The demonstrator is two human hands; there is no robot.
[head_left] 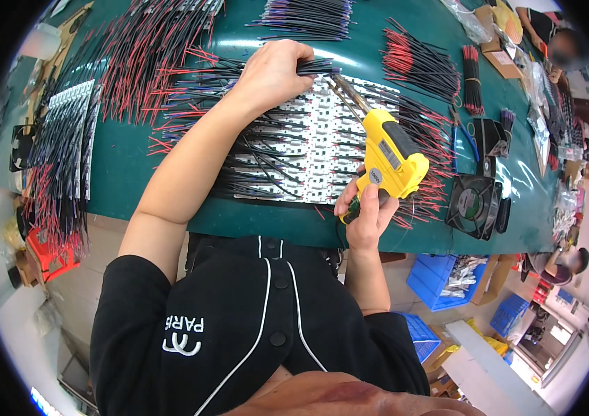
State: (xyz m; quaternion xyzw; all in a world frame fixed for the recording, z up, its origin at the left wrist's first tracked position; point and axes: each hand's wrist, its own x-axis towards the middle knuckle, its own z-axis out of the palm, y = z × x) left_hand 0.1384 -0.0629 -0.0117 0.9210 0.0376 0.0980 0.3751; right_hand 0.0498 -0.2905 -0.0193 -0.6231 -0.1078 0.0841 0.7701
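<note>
Green surface (121, 163) carries a white board panel (319, 132) midway across. At its far edge the left hand (274, 73), closed in a pinch, grips dark wires (323, 66); the right hand (367, 211), wrapped around the yellow soldering gun (395, 156), slants its long axis far-leftward, tip just beside the left fingertips, contact unclear.

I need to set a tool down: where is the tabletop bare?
The glossy green tabletop looks bare at near left, between wire-laden white boards and red wire tips, and along its front edge below the central white circuit panel. Black-and-red wires crowd that panel's right side.
</note>
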